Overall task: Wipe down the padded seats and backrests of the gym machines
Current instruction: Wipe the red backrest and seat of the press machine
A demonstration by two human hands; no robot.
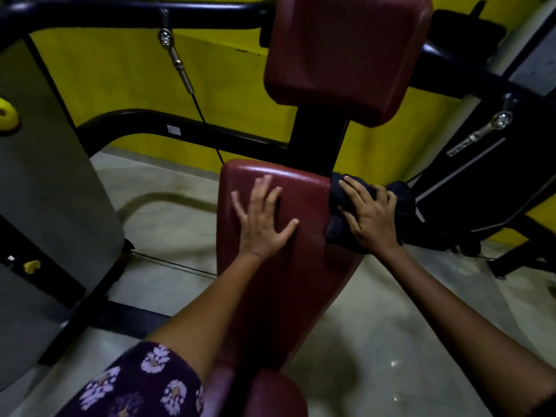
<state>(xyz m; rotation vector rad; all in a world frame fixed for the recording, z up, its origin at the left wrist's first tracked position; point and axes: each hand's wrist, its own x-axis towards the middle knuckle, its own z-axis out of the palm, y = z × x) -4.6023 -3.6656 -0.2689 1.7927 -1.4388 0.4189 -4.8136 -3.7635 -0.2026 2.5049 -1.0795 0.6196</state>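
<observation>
In the middle of the frame the left hand [264,219] lies flat with fingers spread on the dark red padded backrest [279,266]. Just to its right, the right hand [371,216] presses a dark cloth [340,228] against the pad's right edge, fingers extended over the fabric. A second red pad, the headrest [346,55], sits above at the upper centre, before a yellow wall [120,73].

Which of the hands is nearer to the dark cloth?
Right. The right hand presses the dark cloth against the pad's right edge. The left hand lies flat on the red pad, apart from the cloth.
</observation>
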